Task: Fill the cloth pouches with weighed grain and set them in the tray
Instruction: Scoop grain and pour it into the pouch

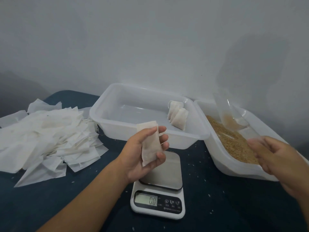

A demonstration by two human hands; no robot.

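My left hand (145,153) holds a filled cloth pouch (149,144) upright above the digital scale (158,195), whose display reads 0.0. My right hand (275,158) is blurred at the near edge of the grain tub (222,158), fingers spread, holding nothing that I can make out. A clear plastic cup (229,114) with a little grain in it appears blurred above the brown grain (232,139). The white tray (117,129) behind the scale holds two or three filled pouches (178,116) leaning in its right corner.
A loose heap of empty white pouches (50,134) covers the left of the dark blue table (66,190). Stray grains dot the table around the scale. A pale wall rises right behind the tray and tub.
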